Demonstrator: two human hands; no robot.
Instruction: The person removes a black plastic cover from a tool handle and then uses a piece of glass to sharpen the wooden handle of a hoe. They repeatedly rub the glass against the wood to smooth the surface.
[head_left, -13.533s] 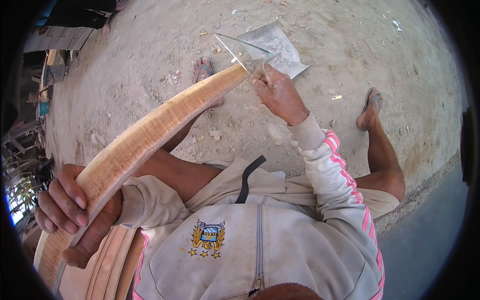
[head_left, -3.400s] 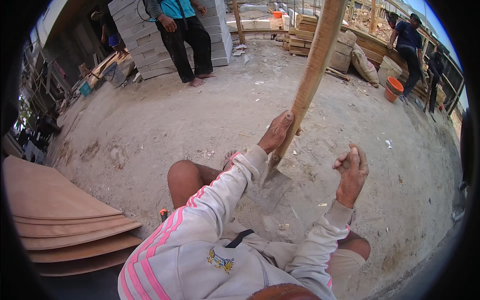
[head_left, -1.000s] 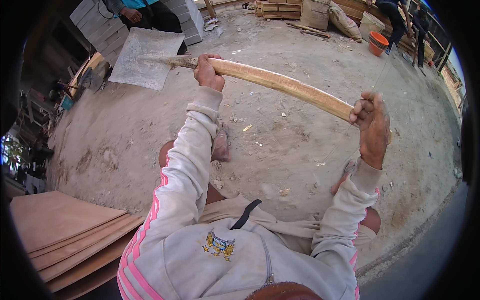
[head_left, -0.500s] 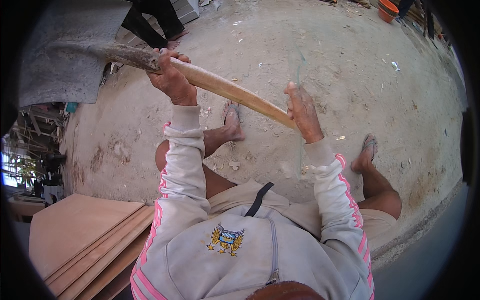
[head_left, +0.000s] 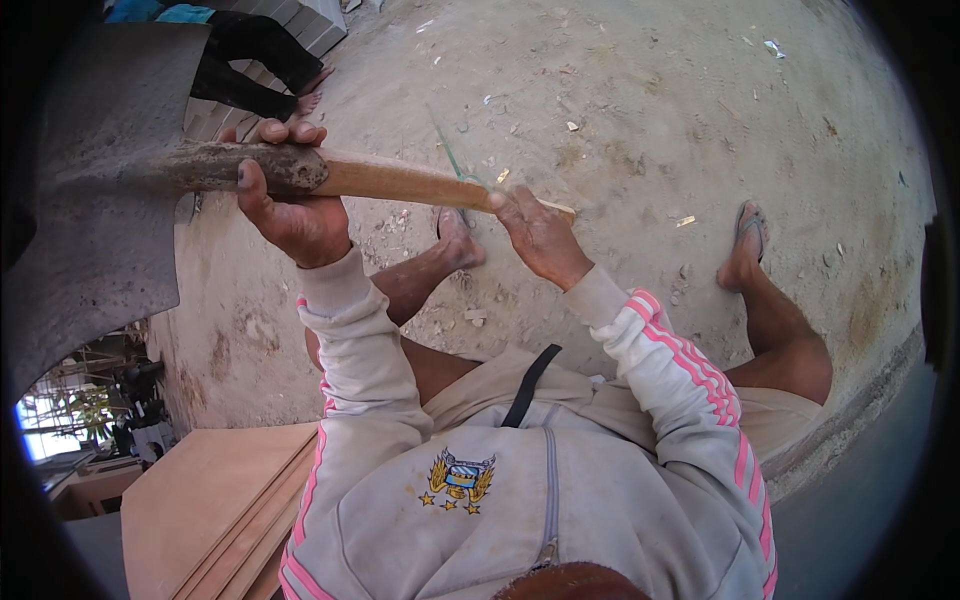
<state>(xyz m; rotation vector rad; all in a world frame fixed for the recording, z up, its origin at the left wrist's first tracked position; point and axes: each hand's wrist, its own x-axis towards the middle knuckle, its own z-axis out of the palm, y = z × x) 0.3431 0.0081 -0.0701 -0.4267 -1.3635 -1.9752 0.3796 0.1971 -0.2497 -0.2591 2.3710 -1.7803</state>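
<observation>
Left hand is wrapped tight round the shovel where the wooden handle runs into the dirty metal socket; fingers over the top, thumb down the near side. Right hand sits at the handle's other end, fingers curled on a thin clear shard that looks like glass, its edge laid against the wood; closed on the shard, palm side hidden. Handle lies almost level across the upper frame, slightly lower at the right end. Blade fills the upper left, big grey plate close to the camera, held in the air, well off the ground. Person is sitting, knees up, pale zip top with pink sleeve stripes, bare left foot just under the handle, right foot in a sandal well apart to the right. Ground is sandy dirt with small debris. Stack of plywood sheets at lower left beside the person. Another person's dark trousers and bare foot show at top left, behind the blade, next to grey blocks.
</observation>
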